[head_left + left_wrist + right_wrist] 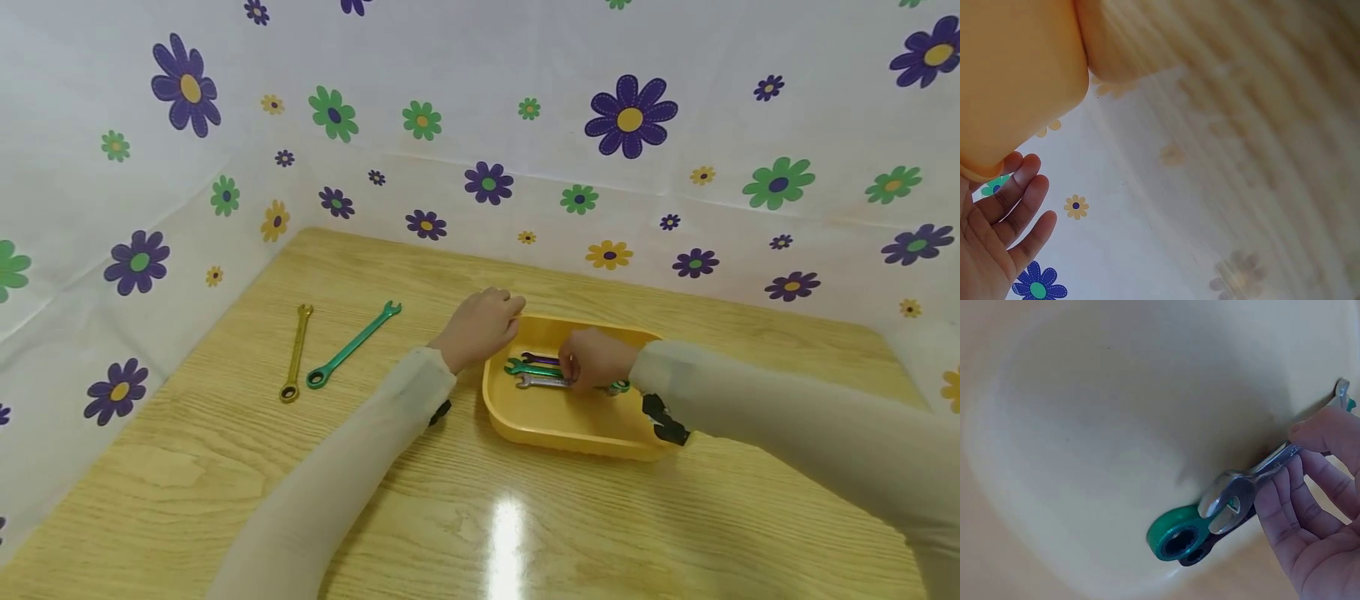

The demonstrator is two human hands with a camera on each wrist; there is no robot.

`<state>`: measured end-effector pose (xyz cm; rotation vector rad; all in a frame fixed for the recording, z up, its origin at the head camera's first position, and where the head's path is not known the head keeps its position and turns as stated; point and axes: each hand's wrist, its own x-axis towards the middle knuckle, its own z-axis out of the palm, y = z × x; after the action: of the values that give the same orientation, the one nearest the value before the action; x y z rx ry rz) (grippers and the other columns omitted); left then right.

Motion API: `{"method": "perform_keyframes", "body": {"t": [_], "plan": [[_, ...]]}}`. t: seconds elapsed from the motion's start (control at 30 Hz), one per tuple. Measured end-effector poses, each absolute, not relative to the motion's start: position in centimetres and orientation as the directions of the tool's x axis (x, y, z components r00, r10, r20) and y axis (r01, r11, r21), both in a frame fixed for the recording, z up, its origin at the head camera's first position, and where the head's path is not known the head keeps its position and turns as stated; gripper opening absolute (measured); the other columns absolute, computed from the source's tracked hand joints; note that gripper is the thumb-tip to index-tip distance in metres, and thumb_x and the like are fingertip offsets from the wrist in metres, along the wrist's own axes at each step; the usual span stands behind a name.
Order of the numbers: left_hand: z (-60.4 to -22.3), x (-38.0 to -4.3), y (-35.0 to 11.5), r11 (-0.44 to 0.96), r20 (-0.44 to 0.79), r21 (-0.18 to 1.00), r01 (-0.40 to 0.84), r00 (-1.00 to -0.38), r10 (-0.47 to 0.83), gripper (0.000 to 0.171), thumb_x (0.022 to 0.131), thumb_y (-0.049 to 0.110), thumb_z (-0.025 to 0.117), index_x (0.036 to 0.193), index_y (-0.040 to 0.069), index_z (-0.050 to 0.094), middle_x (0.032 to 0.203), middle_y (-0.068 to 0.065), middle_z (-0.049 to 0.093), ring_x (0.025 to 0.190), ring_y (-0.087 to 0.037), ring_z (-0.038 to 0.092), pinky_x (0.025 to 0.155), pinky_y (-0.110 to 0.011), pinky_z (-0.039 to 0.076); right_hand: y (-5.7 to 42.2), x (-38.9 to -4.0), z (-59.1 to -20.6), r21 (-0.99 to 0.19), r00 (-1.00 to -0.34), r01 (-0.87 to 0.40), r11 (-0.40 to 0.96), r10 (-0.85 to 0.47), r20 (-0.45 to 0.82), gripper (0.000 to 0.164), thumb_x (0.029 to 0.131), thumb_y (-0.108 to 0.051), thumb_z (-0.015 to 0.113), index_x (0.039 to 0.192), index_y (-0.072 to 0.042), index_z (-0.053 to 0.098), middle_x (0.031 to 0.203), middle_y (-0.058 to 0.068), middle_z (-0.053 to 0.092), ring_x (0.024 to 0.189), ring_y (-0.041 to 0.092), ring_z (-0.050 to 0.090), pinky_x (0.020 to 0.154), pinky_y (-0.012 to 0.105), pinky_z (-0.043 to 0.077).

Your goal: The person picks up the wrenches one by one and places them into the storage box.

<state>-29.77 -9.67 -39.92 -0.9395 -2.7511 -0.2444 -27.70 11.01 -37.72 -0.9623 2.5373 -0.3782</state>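
Observation:
In the head view my left hand (480,327) is at the back left corner of a yellow plastic tray (577,442). Its rim passes between the thumb side and index finger, while the other fingers extend loosely outside, as the left wrist view shows. Inside the tray, my right hand (596,360) pinches a silver wrench (1272,464) by its shaft between thumb and fingers. Right beside that wrench lie a green wrench (525,367) and a dark purple wrench (542,359), partly hidden by the hand.
On the wooden table (420,517), left of the tray, lie a gold wrench (297,354) and a teal wrench (356,343), apart from each other. A white flower-print cloth (480,100) rises behind the table and along its left side.

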Motion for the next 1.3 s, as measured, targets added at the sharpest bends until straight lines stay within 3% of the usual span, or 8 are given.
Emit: {"method": "perform_keyframes", "body": {"t": [0.3,0.53,0.67,1.3], "plan": [[-40.1,-29.7,-9.7,0.779,0.257,0.093,0.620,-0.771,0.583,0.014,0.094,0.016,0.049,0.099,0.009,0.060,0.084,-0.007,0.060,0.077,-0.020,0.055,0.071,-0.032,0.048,10.8,-27.2,-38.4,-0.340,-0.687,-0.622,0.706,-0.700,-0.195,0.013,0.063,0.007,0.068,0.065,-0.004,0.063,0.062,0.002,0.060,0.055,0.008,0.045,0.053,0.020,0.040],[-40.1,-29.7,-9.7,0.776,0.269,0.086,0.624,-0.765,0.585,0.012,0.093,0.016,0.050,0.096,0.009,0.059,0.081,-0.006,0.059,0.074,-0.020,0.054,0.068,-0.031,0.047,10.6,-26.8,-38.9,-0.345,-0.700,-0.616,0.708,-0.693,-0.172,0.029,0.058,0.012,0.061,0.053,-0.012,0.046,0.052,-0.005,0.034,0.050,0.008,0.026,0.048,0.020,0.023],[-40.2,-29.7,-9.7,0.775,0.271,0.085,0.627,-0.763,0.588,0.012,0.093,0.016,0.050,0.096,0.009,0.058,0.081,-0.006,0.058,0.074,-0.020,0.053,0.067,-0.031,0.046,10.4,-26.5,-38.6,-0.349,-0.698,-0.621,0.702,-0.698,-0.162,0.033,0.058,0.013,0.059,0.052,-0.014,0.041,0.052,-0.006,0.028,0.050,0.009,0.022,0.048,0.021,0.020],[-40.3,-29.9,-9.8,0.783,0.258,0.073,0.617,-0.771,0.583,0.014,0.094,0.018,0.049,0.100,0.009,0.059,0.084,-0.006,0.060,0.077,-0.019,0.055,0.071,-0.031,0.048,10.3,-26.6,-38.3,-0.355,-0.672,-0.642,0.680,-0.722,-0.166,0.023,0.062,0.010,0.065,0.054,-0.008,0.052,0.052,-0.004,0.042,0.048,0.007,0.031,0.048,0.018,0.027]]}}
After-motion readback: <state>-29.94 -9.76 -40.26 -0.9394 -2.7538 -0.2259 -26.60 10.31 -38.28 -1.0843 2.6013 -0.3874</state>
